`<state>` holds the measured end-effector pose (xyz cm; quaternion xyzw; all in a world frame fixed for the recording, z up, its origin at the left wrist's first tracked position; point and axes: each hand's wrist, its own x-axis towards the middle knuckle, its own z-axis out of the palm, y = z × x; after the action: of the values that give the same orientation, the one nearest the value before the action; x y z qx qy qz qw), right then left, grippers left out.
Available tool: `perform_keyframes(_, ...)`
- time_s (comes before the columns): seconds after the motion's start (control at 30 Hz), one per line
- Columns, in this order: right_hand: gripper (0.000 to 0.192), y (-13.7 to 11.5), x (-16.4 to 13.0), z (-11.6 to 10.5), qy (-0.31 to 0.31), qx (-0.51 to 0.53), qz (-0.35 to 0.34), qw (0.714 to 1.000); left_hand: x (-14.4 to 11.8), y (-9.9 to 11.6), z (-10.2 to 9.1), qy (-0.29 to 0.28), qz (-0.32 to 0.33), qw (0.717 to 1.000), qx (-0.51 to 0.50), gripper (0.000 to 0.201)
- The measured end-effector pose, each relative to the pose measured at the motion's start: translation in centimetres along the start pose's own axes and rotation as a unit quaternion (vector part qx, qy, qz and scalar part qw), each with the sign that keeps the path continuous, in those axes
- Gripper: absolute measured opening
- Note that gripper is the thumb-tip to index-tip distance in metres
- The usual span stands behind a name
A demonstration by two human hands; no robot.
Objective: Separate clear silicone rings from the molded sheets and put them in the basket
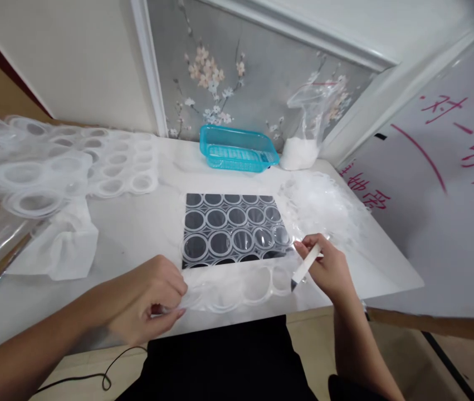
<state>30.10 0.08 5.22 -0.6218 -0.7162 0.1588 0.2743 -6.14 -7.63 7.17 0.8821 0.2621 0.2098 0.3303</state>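
A clear plastic sheet with rows of white rings (257, 285) lies over a black rectangular board (195, 245) and hangs past its near edge. My left hand (148, 298) is closed in a pinch on the sheet's near left corner. In my right hand (324, 267), a white pen-like tool with a dark tip (306, 267) rests between the fingers, pointing down toward me. Thumb and index finger of that hand meet at the sheet's right edge; whether they grip it too, I cannot tell.
Stacked ring sheets (115, 161) and a crumpled white tissue (69, 245) lie at left. Behind the board are a blue plastic basket (237, 166) and a clear bag of white material (301, 150). Translucent scraps (328, 206) pile up at right, near a whiteboard (429, 234).
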Motion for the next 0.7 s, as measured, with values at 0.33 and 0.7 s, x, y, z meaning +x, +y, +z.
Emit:
perform_keyframes(0.33,0.066,-2.0,3.3,0.6,-0.04,0.276,-0.065,0.958,0.7,-2.8,1.1,0.033,-0.309,0.925,0.218,0.04)
perform_keyframes(0.7,0.087,-5.0,1.9,7.4,-0.063,0.251,-0.14,0.956,1.0,-3.1,3.5,0.108,-0.189,0.919,0.33,0.028)
